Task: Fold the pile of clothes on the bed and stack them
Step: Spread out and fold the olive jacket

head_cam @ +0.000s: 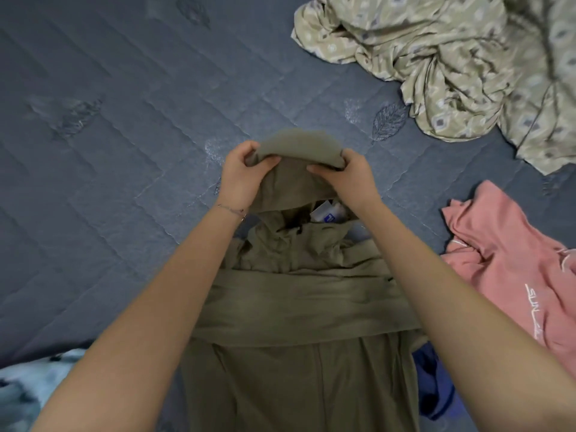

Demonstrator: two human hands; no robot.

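Pinching the olive hoodie (299, 300) hood at 12 o'clock, left hand (241, 177) and right hand (344, 179) both clamped on it, probably so it folds down flat onto the body.

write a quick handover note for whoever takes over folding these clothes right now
Hands: left hand and right hand both pinch the hood of the olive hoodie, which lies on the bed.
Done: sleeves look folded across its body.
Left: fold the hood down, finish the hoodie, then fold the pink top, beige patterned garment and blue garment, and stack them. No stack in view.
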